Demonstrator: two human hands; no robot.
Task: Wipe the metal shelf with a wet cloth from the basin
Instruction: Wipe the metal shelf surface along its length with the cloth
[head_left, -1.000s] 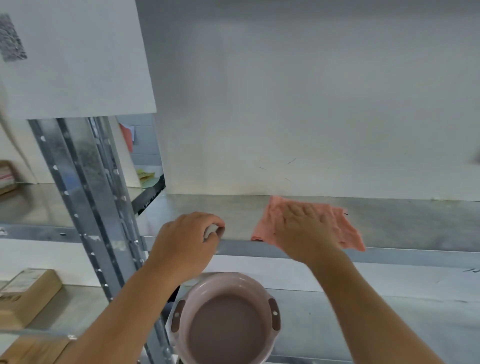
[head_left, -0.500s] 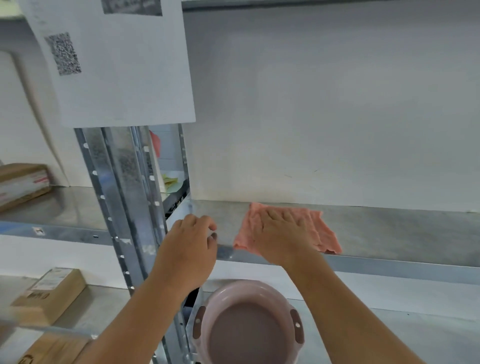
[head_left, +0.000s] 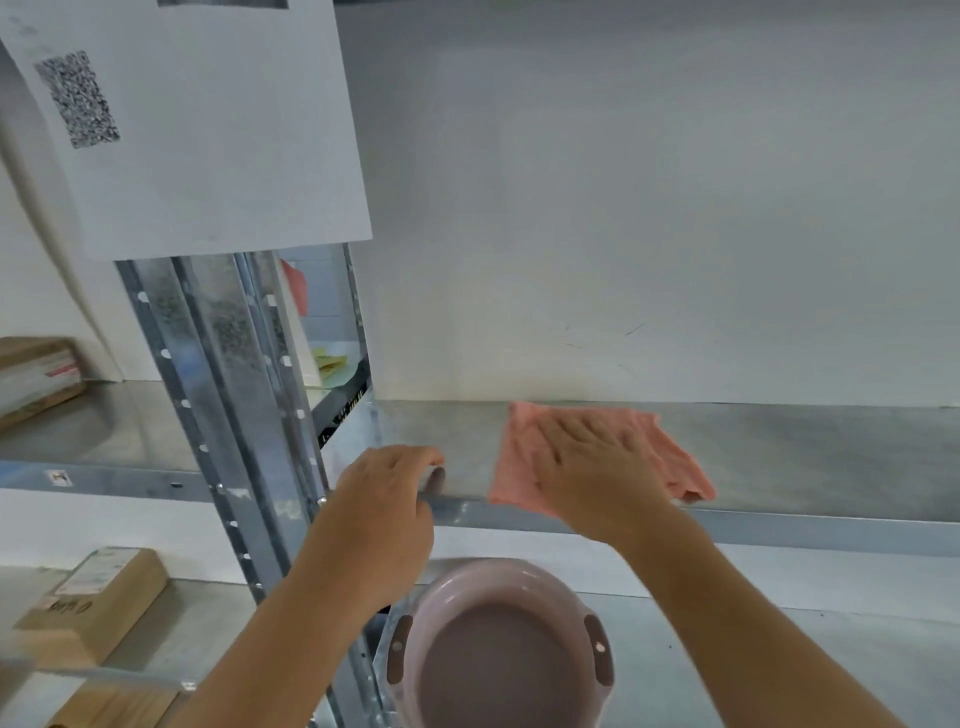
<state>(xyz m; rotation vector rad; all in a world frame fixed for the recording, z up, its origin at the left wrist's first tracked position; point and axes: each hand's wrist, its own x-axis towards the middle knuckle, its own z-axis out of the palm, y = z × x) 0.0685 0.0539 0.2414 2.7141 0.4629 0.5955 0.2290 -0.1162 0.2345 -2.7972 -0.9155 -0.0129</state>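
Observation:
A pink cloth (head_left: 670, 457) lies spread flat on the metal shelf (head_left: 810, 457), near its front lip. My right hand (head_left: 587, 467) presses down on the cloth with fingers spread. My left hand (head_left: 382, 499) curls over the shelf's front edge, just left of the cloth, beside the upright post. Below the shelf, on the lower level, stands a pink basin (head_left: 498, 654) with brown handles, holding cloudy water.
A galvanised upright post (head_left: 223, 395) stands at the left, with a white paper sheet (head_left: 192, 124) hanging over it. Cardboard boxes (head_left: 88, 603) sit on the lower left shelf, another box (head_left: 31, 374) on the left shelf. A white wall backs the shelf.
My right hand slid the cloth a little leftward along the shelf and towards its back. The left hand stayed on the front edge. The camera view tilted up and shifted.

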